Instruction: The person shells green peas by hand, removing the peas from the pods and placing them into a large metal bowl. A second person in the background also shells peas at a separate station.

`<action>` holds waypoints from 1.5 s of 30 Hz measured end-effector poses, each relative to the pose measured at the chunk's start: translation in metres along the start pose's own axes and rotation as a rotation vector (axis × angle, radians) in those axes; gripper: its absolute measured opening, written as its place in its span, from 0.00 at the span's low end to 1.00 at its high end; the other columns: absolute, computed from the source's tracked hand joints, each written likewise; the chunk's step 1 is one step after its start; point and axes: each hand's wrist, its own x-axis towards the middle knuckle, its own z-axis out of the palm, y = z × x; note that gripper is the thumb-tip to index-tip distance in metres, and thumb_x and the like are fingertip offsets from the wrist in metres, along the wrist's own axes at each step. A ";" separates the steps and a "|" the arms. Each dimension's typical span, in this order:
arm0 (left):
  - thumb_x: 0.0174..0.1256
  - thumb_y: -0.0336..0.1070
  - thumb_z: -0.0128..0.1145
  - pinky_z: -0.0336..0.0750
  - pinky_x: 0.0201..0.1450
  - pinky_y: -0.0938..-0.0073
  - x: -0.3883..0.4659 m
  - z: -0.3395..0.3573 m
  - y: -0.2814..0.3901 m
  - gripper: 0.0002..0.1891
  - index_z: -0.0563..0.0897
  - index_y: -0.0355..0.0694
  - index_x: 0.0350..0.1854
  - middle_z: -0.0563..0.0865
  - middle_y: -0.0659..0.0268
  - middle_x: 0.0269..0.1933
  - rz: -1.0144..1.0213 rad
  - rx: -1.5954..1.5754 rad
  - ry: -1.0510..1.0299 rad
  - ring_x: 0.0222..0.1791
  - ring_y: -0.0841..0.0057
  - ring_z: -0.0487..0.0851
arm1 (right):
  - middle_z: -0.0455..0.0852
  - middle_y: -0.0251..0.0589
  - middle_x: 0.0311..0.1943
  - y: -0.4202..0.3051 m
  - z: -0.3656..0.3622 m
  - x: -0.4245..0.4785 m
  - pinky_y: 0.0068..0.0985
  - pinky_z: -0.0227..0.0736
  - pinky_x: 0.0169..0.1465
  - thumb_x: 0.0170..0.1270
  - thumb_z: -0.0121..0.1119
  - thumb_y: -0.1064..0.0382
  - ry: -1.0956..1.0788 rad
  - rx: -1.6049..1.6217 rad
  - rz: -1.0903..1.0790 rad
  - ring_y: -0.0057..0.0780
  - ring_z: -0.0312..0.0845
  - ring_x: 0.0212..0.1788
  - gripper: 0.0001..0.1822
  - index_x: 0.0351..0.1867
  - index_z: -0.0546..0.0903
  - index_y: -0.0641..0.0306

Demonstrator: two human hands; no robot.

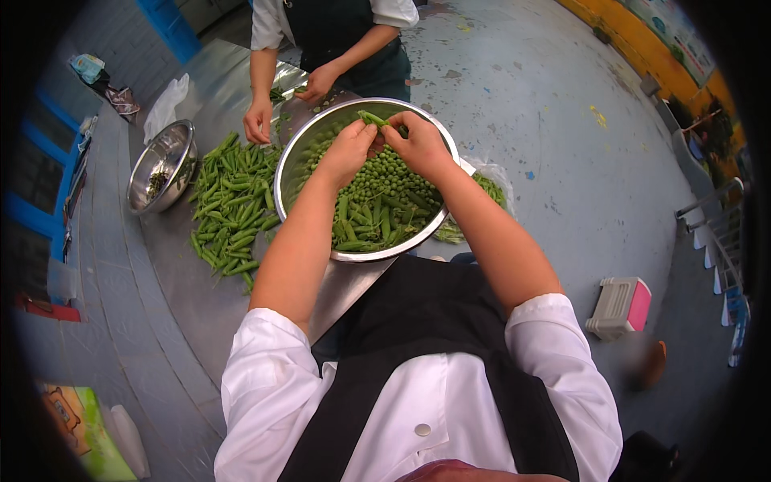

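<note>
Both of my hands are above a large steel bowl (288,208), near its far side. My left hand (351,150) and my right hand (417,143) pinch one green pea pod (373,118) between thumbs and fingers. Beneath them, shelled peas (385,175) fill the far and middle part of the bowl. Whole pods (367,226) lie in the near part, against the wall. Left of the bowl, a heap of pea pods (235,205) is spread on the metal table (174,241). My fingers hide part of the held pod.
Across the table, a person in a dark apron (343,36) has both hands low over the tabletop. A smaller steel bowl (162,169) with dark scraps stands tilted at the left, beside a white plastic bag (165,108). A bag of greens (491,190) lies right of the large bowl. A plastic stool (618,307) is on the floor.
</note>
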 end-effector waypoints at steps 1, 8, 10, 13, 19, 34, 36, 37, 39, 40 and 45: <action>0.69 0.37 0.42 0.64 0.34 0.82 0.002 -0.002 -0.003 0.09 0.74 0.40 0.38 0.77 0.71 0.32 0.003 0.034 -0.018 0.30 0.84 0.72 | 0.81 0.43 0.25 -0.001 -0.001 0.000 0.23 0.69 0.31 0.56 0.61 0.58 -0.025 0.001 0.008 0.25 0.73 0.25 0.13 0.35 0.78 0.66; 0.64 0.39 0.52 0.68 0.36 0.80 0.004 -0.006 -0.007 0.12 0.74 0.34 0.42 0.79 0.66 0.35 0.104 0.391 0.024 0.34 0.81 0.75 | 0.81 0.49 0.25 -0.013 -0.008 0.000 0.29 0.71 0.34 0.54 0.59 0.60 -0.046 0.014 0.111 0.33 0.77 0.28 0.12 0.31 0.78 0.69; 0.58 0.37 0.59 0.71 0.38 0.78 0.002 -0.005 -0.004 0.15 0.76 0.34 0.44 0.81 0.64 0.33 0.255 0.587 0.044 0.34 0.78 0.78 | 0.81 0.45 0.23 -0.004 -0.014 0.004 0.27 0.71 0.32 0.56 0.58 0.59 0.227 0.135 0.061 0.29 0.76 0.27 0.12 0.31 0.78 0.69; 0.55 0.38 0.61 0.74 0.38 0.71 -0.002 -0.007 0.003 0.13 0.80 0.35 0.38 0.83 0.57 0.33 0.045 0.837 0.012 0.34 0.71 0.81 | 0.75 0.36 0.29 -0.011 -0.043 -0.011 0.17 0.65 0.25 0.61 0.53 0.58 0.287 0.773 0.309 0.20 0.68 0.26 0.13 0.41 0.73 0.65; 0.51 0.29 0.59 0.72 0.34 0.69 -0.007 -0.006 -0.007 0.07 0.82 0.40 0.34 0.81 0.60 0.28 0.018 1.150 -0.238 0.29 0.69 0.79 | 0.75 0.40 0.32 0.083 -0.102 -0.122 0.19 0.62 0.20 0.62 0.49 0.62 0.639 0.932 0.503 0.22 0.69 0.25 0.09 0.40 0.70 0.64; 0.46 0.27 0.64 0.72 0.30 0.77 -0.004 -0.010 -0.007 0.07 0.81 0.35 0.28 0.82 0.65 0.25 -0.263 1.035 -0.251 0.27 0.79 0.79 | 0.76 0.52 0.38 0.195 -0.157 -0.048 0.32 0.80 0.32 0.59 0.53 0.54 0.563 0.526 1.059 0.38 0.76 0.33 0.26 0.53 0.64 0.71; 0.46 0.27 0.64 0.73 0.30 0.76 -0.003 -0.016 -0.008 0.07 0.82 0.35 0.30 0.82 0.63 0.26 -0.190 0.945 -0.249 0.27 0.78 0.79 | 0.76 0.53 0.42 0.192 -0.159 -0.049 0.33 0.80 0.35 0.59 0.53 0.55 0.544 0.306 0.991 0.39 0.78 0.37 0.29 0.57 0.62 0.71; 0.46 0.26 0.64 0.73 0.30 0.75 -0.003 -0.016 -0.009 0.07 0.82 0.36 0.30 0.82 0.62 0.27 -0.156 0.899 -0.246 0.27 0.77 0.79 | 0.76 0.52 0.44 0.193 -0.157 -0.054 0.32 0.80 0.35 0.59 0.53 0.57 0.541 0.206 0.920 0.38 0.78 0.38 0.28 0.58 0.62 0.71; 0.49 0.27 0.62 0.73 0.33 0.77 -0.001 -0.015 -0.004 0.06 0.81 0.35 0.31 0.82 0.63 0.28 -0.141 0.947 -0.212 0.28 0.78 0.79 | 0.77 0.49 0.45 0.191 -0.153 -0.067 0.29 0.78 0.35 0.61 0.51 0.60 0.495 0.211 0.830 0.36 0.78 0.39 0.25 0.57 0.65 0.70; 0.49 0.27 0.62 0.73 0.34 0.77 -0.002 -0.015 -0.002 0.06 0.81 0.34 0.30 0.82 0.63 0.28 -0.135 0.950 -0.183 0.28 0.77 0.79 | 0.77 0.47 0.45 0.185 -0.148 -0.075 0.28 0.78 0.36 0.61 0.50 0.61 0.445 0.319 0.811 0.34 0.78 0.39 0.23 0.56 0.67 0.70; 0.58 0.30 0.58 0.69 0.31 0.83 0.001 -0.013 0.006 0.05 0.78 0.35 0.34 0.80 0.69 0.28 -0.126 0.371 -0.223 0.28 0.85 0.75 | 0.80 0.39 0.40 0.109 -0.106 -0.084 0.20 0.74 0.34 0.62 0.50 0.66 0.436 0.467 0.361 0.24 0.78 0.34 0.12 0.45 0.75 0.67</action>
